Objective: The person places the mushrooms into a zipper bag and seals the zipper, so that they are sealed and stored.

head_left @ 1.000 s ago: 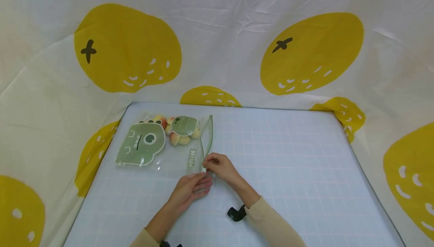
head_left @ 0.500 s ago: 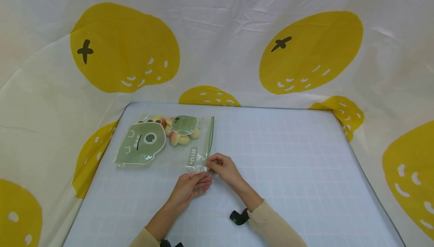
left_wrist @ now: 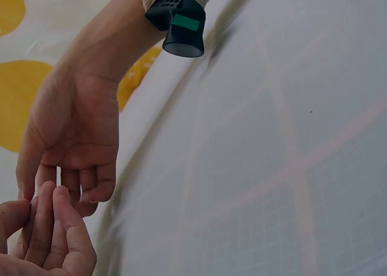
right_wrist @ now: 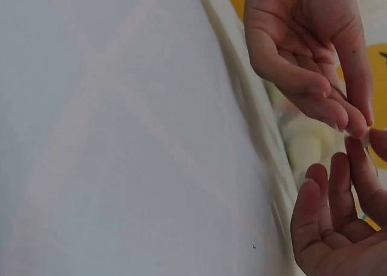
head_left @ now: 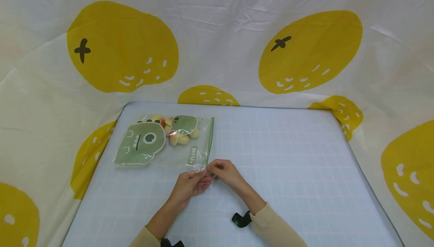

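Note:
A clear zip bag (head_left: 176, 154) with green monster prints and a green zip strip (head_left: 211, 136) lies flat at the left of the table. Inside it sit several rounded yellow-and-red pieces (head_left: 183, 139), partly behind the prints. My left hand (head_left: 188, 186) pinches the bag's near right corner between thumb and forefinger, its other fingers loosely extended. At the near end of the strip, the thumb and forefinger of my right hand (head_left: 227, 172) pinch the same corner. Both sets of fingertips meet there and hide the strip's end. The left wrist view shows my right hand (left_wrist: 78, 118) close opposite the left one.
A pale checked cloth covers the table (head_left: 288, 171). Behind and beside it hangs a white curtain (head_left: 217, 51) with big yellow fruit prints. Black wrist cameras (head_left: 241, 220) sit on the inner sides of both wrists.
The zip strip, which gaped as a loop a second ago, now lies straight and together. My right hand has moved slightly nearer along it to the corner; the left hand has stayed almost still.

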Motion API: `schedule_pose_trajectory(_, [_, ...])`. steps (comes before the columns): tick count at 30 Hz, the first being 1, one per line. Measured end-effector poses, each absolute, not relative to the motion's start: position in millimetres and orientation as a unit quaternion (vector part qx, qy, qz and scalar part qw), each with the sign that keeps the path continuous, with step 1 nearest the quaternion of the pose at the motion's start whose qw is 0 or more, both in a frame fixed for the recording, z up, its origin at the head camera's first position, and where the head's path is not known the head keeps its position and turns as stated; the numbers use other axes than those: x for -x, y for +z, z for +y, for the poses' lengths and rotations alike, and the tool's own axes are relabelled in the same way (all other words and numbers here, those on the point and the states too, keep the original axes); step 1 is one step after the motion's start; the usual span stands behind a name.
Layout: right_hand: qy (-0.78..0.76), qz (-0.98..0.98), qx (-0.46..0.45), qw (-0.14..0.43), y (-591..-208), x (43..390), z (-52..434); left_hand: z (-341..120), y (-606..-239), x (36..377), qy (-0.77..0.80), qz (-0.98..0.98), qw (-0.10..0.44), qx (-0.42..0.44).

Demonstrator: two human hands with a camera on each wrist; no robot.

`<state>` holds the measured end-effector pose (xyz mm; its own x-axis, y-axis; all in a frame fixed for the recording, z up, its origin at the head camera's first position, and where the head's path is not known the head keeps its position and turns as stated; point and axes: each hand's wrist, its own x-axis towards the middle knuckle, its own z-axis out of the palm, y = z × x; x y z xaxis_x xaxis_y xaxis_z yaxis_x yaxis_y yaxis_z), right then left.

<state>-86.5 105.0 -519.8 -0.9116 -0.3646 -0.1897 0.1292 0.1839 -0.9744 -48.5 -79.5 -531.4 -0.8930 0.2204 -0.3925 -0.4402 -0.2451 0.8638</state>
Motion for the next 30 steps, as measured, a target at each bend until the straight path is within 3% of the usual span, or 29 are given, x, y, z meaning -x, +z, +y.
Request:
schedule_pose_trajectory(20, [-0.676, 0.702, 0.062, 0.214, -512.0, 86.4, 98.0, -79.3, -528.3, 49.0, 0.779, 0.583, 0.209, 0.095])
schedule_pose_trajectory(30, [-0.706, 0.677, 0.016, 0.206, -518.4, 105.4, 94.1, -79.4, -526.1, 46.1, 0.772, 0.592, 0.209, 0.101])
